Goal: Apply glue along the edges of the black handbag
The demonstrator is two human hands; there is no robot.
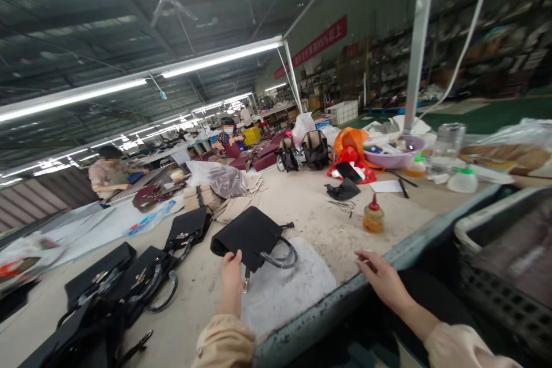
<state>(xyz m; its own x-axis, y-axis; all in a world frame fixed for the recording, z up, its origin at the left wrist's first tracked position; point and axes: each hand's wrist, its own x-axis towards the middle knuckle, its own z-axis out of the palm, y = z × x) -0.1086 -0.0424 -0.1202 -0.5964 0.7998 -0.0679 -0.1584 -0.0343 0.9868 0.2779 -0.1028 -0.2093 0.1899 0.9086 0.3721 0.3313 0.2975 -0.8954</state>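
Observation:
A black handbag (250, 233) lies on its side on a white sheet (302, 287) near the table's front edge. Its handle (282, 256), in what looks like clear wrapping, points to the right. My left hand (232, 282) pinches the bag's near edge, thumb and fingers closed on it. To the right, my right hand (382, 279) hovers by the table edge with fingers stretched out, holding nothing. Beyond it stands a bottle of amber liquid with a red tip (373, 215). Scissors (344, 206) lie behind that bottle.
Several black handbags (142, 276) lie at the left. A purple basin (394, 152), a clear jar (448, 144) and a green-capped bottle (463, 180) stand at the back right. A plastic crate (495, 276) sits beside the table. Co-workers (112, 169) work farther back.

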